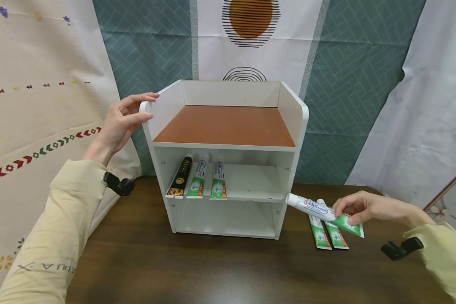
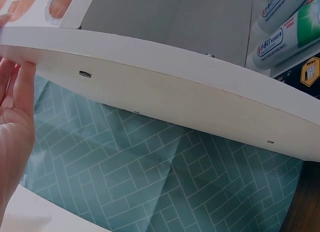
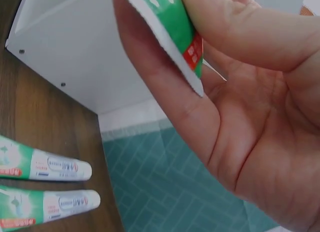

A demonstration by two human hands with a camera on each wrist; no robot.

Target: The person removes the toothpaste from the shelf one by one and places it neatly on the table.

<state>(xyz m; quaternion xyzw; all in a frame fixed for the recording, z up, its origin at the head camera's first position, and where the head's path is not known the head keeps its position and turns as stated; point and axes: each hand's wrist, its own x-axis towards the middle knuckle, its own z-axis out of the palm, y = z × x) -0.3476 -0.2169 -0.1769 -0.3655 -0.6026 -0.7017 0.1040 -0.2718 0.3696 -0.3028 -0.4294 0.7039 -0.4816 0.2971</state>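
A white shelf unit (image 1: 289, 122) with a brown top stands on the dark wooden table (image 1: 213, 270). My left hand (image 1: 127, 116) grips its upper left side wall (image 2: 150, 86), thumb and fingers curled over the edge. My right hand (image 1: 359, 209) pinches a green and white toothpaste tube (image 1: 319, 211) by its flat end (image 3: 175, 26), just right of the shelf, cap pointing at the shelf. Two more such tubes (image 1: 327, 232) lie on the table under it (image 3: 45, 187). On the middle shelf lie a black tube (image 1: 179, 177) and two green tubes (image 1: 207, 179).
Patterned cloths hang behind the shelf: teal herringbone (image 1: 357, 84), white with an orange disc (image 1: 251, 25), and a beige one at left (image 1: 34, 105). The bottom shelf compartment (image 1: 224, 219) holds nothing visible. Black wrist camera mounts (image 1: 400, 249) sit on both sleeves.
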